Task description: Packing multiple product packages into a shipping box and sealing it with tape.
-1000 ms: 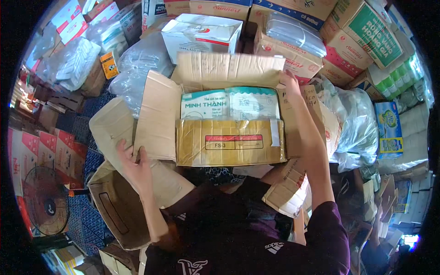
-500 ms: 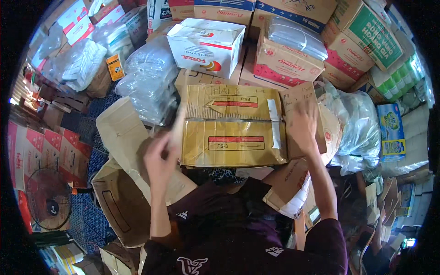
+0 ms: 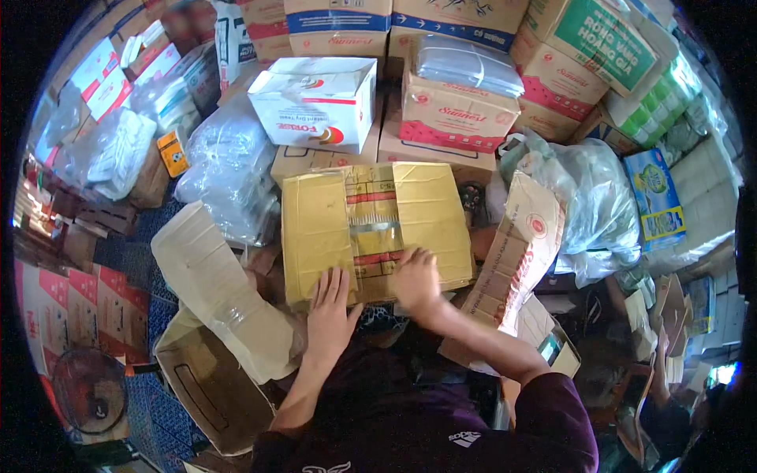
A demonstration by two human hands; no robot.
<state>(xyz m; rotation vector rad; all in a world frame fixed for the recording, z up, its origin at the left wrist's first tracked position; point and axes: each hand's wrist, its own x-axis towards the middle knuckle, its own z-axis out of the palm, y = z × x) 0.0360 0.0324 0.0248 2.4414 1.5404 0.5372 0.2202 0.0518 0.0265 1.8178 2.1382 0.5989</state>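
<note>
A yellow-brown cardboard box (image 3: pixel 434 205) lies in front of me with its left and right flaps folded inward. Between them, a strip of the flaps beneath shows, with red print and a ragged edge. My left hand (image 3: pixel 331 311) rests flat on the near end of the left flap, fingers stretched out. At the near edge of the right flap, my right hand (image 3: pixel 416 282) is closed, its fingers curled down and slightly blurred. Whatever may be inside those fingers is hidden.
An opened brown carton (image 3: pixel 217 378) stands at left, its long flap raised beside my left arm. Another raised carton flap (image 3: pixel 516 252) is near my right forearm. Behind are a white carton (image 3: pixel 315 102), stacked boxes (image 3: pixel 449 114) and bundled clear plastic (image 3: pixel 229 165); a plastic bag (image 3: pixel 599 189) sits at right.
The side flaps, upright beside my hands before, now lie folded over the box top. Both hands have come down to its near edge, the right one moving left. The view has shifted.
</note>
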